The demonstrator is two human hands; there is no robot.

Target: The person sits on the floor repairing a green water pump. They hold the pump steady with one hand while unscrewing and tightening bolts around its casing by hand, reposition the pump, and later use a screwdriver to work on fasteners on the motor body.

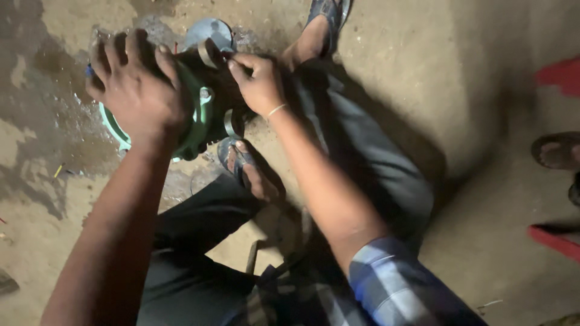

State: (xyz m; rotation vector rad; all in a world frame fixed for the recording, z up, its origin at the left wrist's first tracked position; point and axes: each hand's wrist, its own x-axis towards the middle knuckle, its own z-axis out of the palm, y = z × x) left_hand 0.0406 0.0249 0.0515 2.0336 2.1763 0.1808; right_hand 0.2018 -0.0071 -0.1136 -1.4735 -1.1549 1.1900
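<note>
A green, round metal machine body with dark parts lies on the dirt floor between my feet. My left hand rests spread over its top, fingers pressing down on it. My right hand pinches a small part at the upper right side of the body, near a metal ring. A thin bracelet sits on my right wrist. Much of the body is hidden under my hands.
My sandalled feet and dark trousers frame the work; the other foot is at the top. Another person's sandal lies at the right edge, with red objects near it. The floor is stained and damp at left.
</note>
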